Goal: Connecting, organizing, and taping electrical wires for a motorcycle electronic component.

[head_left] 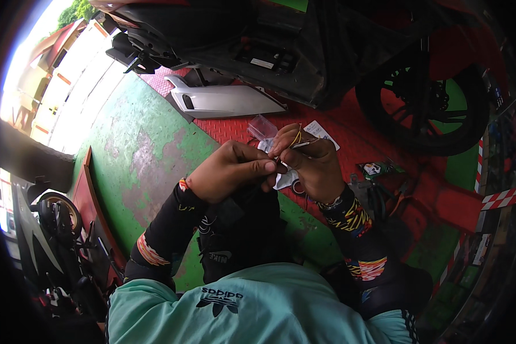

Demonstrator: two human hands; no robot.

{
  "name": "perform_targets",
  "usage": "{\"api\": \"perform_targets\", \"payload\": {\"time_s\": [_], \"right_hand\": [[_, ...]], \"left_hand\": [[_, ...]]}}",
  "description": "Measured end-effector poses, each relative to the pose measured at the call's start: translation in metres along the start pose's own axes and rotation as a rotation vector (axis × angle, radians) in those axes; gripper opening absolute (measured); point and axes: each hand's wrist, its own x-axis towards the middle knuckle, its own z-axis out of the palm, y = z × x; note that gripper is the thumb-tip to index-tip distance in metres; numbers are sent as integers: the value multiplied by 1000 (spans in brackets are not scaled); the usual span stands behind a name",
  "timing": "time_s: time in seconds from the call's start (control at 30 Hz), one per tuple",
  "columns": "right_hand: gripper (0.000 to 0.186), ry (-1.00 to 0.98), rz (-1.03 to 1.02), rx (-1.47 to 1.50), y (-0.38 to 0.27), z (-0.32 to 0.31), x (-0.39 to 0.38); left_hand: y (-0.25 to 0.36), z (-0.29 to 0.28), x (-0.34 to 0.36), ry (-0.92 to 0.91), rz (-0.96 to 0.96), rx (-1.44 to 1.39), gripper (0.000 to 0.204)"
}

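Observation:
My left hand [233, 167] and my right hand [316, 172] meet in front of me, both closed in pinches. Thin wires [296, 139], yellow and white, run out from between the fingers of the right hand. The left thumb and fingertips press at the same spot, against the wires' lower part, which the fingers mostly hide. Just beyond the hands lies a small clear plastic box [262, 127]. A white printed card [325, 136] rests behind the right hand. Some crumpled white wrapping [285, 180] shows below the fingers.
A dark motorcycle [281, 51] with its wheel [467, 123] stands across the far side of a red ramp plate [350, 123]. A white body panel [232, 102] lies near it. Pliers and other tools [378, 192] are at the right. A reddish board [94, 200] leans at the left.

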Motion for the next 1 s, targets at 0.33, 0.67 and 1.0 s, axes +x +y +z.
{"api": "perform_targets", "payload": {"time_s": [0.33, 0.67, 1.0], "right_hand": [[8, -11, -46, -96, 6, -10, 7], [11, 18, 45, -263, 24, -1, 8], [30, -746, 761, -2003, 135, -40, -58]], "left_hand": [[3, 5, 1, 90, 126, 335, 25], [-9, 3, -18, 248, 131, 299, 23], [-11, -16, -21, 657, 190, 683, 23]]}}
